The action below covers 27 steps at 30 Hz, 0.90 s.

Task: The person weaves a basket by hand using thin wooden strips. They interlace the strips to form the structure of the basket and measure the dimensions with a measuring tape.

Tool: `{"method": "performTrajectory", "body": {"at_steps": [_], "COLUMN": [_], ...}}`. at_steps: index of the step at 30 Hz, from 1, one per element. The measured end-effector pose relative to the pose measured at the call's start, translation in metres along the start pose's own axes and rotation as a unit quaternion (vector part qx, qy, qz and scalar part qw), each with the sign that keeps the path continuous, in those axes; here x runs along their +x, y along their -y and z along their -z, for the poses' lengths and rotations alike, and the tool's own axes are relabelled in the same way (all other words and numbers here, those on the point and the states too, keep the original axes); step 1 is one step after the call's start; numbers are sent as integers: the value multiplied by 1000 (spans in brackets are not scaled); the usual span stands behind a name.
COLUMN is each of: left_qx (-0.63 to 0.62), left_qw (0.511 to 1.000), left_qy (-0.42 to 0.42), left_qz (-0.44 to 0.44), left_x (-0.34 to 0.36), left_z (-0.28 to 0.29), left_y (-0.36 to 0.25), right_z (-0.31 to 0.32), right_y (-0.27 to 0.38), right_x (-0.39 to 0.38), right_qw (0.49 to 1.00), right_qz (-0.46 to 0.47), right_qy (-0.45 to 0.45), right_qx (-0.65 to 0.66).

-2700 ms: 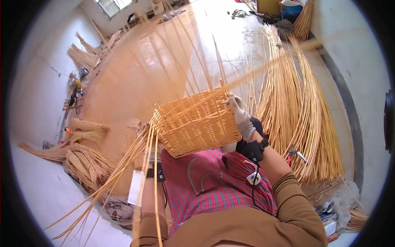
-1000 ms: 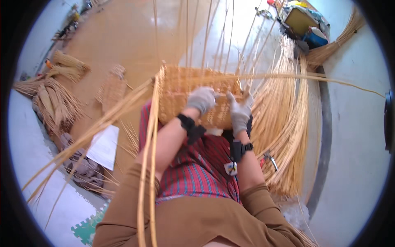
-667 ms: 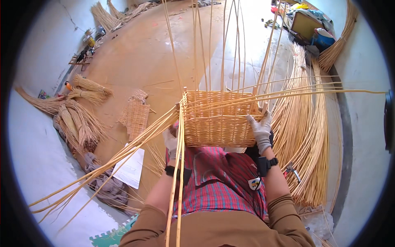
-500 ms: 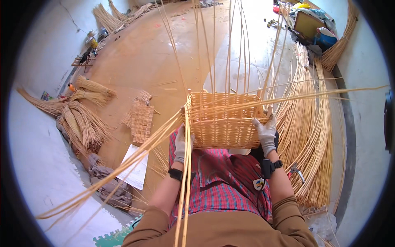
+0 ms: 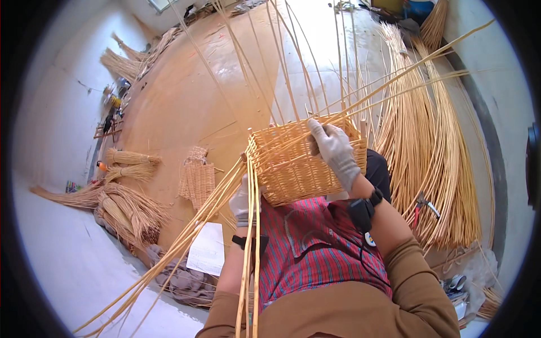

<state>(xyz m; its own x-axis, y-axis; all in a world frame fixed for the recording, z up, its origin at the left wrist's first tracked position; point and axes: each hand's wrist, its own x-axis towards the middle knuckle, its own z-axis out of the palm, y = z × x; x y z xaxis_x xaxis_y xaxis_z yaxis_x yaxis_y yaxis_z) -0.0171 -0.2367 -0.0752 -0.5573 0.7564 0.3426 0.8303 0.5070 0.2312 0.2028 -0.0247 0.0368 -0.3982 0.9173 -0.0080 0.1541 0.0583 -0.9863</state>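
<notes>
A half-woven wicker basket [image 5: 293, 174] is held up in front of my lap, tilted a little. Long wicker rods [image 5: 242, 236] stick out from its left corner toward me and the lower left, and thin upright stakes rise from its far side. My left hand [image 5: 242, 200], in a pale work glove, grips the basket's left side; rods partly cover it and its fingertips are hidden. Across the upper right part of the basket, my right hand [image 5: 336, 149], gloved too, closes over rods [image 5: 406, 70] that run out to the upper right. Its fingertips curl out of sight.
Bundles of long rods [image 5: 451, 186] lie on the right, with red-handled pliers [image 5: 420, 208] on them. Smaller bundles [image 5: 127, 208], woven panels [image 5: 200, 183], a paper sheet [image 5: 207, 248] and a crumpled cloth [image 5: 186, 281] are on the left.
My right hand has moved from the basket's right edge up and left onto the rods. Those rods now slant higher. The basket has tilted, and the view has shifted.
</notes>
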Motion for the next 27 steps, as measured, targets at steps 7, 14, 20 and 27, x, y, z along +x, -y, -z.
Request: {"method": "performTrajectory", "body": {"at_steps": [7,14,20,27], "left_qx": [-286,-135,-79,-122], "left_qw": [943,959,995,984], "left_qy": [-21,-199,12,15], "left_qz": [171,-149,66,126], "left_x": [10,-15,32,35], "left_z": [2,22,-33,-24], "left_y": [1,-78,-72,-91], "right_z": [22,20,8,33], "right_y": [-96,-99,-84,-116], "right_x": [-71,-83,-127,-91], "right_qw": [844,997,993,982], "right_qz": [460,-12,29,171], "right_qy": [-52,56,69,59], "right_qx": [-271,49,95,-52]}}
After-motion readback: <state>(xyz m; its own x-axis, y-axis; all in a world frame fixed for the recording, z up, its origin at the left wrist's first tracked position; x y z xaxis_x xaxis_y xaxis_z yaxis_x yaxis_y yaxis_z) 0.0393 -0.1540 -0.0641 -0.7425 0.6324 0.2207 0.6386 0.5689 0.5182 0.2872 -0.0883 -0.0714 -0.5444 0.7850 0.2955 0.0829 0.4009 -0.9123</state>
